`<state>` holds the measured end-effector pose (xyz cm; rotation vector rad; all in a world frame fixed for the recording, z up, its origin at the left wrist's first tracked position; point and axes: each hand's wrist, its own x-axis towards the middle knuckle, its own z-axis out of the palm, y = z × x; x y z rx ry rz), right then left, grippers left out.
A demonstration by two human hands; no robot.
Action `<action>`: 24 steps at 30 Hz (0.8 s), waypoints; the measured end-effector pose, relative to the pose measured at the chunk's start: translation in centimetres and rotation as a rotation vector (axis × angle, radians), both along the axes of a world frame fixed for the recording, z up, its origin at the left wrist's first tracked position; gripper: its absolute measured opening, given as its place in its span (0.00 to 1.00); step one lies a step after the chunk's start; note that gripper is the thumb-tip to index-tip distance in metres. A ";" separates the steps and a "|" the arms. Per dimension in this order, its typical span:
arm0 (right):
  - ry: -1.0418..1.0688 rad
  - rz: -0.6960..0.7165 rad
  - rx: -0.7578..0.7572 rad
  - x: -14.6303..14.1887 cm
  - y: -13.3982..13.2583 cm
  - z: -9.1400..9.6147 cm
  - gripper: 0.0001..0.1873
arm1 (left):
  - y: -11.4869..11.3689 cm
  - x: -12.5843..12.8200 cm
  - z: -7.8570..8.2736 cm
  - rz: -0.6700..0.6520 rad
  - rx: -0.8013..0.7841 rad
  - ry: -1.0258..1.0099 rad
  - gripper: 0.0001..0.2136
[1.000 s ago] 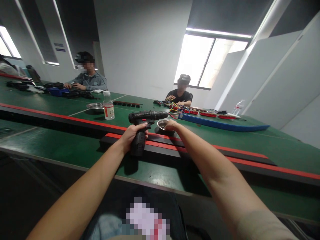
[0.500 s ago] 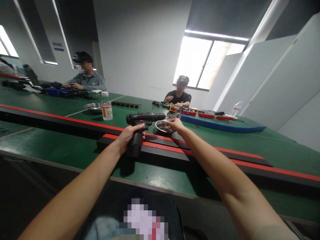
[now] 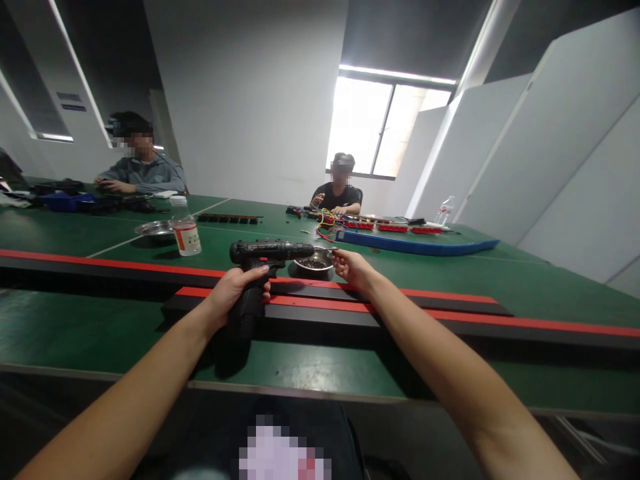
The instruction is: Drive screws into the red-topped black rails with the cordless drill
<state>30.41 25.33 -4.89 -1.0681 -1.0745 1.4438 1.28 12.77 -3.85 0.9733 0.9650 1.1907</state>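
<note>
My left hand (image 3: 240, 291) is wrapped round the grip of a black cordless drill (image 3: 260, 253), which points to the right with a long bit in its chuck. At the bit's tip, the thumb and fingers of my right hand (image 3: 351, 267) are pinched together. Whatever lies between them is too small to make out. Just behind the bit stands a round metal bowl (image 3: 301, 271) holding small dark pieces that look like screws. Below both hands run long black bars with red top strips (image 3: 320, 303), lying on the green table (image 3: 310, 363).
To the left are a clear bottle with a red-and-white label (image 3: 187, 238) and a second metal bowl (image 3: 145, 231). A long blue strip (image 3: 420, 244) lies at the right, near red parts with wires (image 3: 357, 225). Two people (image 3: 341, 193) sit across the table.
My right hand has moved up out of the bowl to the tip of the drill bit. The drill stays in my left hand. The whole view has shifted, with things appearing further left.
</note>
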 end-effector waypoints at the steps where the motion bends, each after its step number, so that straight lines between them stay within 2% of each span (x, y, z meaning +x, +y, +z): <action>1: 0.040 0.000 -0.024 0.0 -0.1 0.0 0.05 | 0.0 0.0 0.0 0.006 -0.006 0.011 0.10; 9: 0.265 0.054 -0.110 0.1 -1.3 0.7 0.09 | 0.1 0.1 -0.1 0.067 0.014 0.060 0.12; 14: 0.270 0.021 -0.111 0.0 -1.5 0.6 0.10 | -0.5 0.2 0.2 0.050 -0.033 0.069 0.13; 24: 0.269 0.098 -0.101 0.5 -1.4 0.5 0.07 | -0.3 0.4 0.3 0.067 -0.014 0.088 0.12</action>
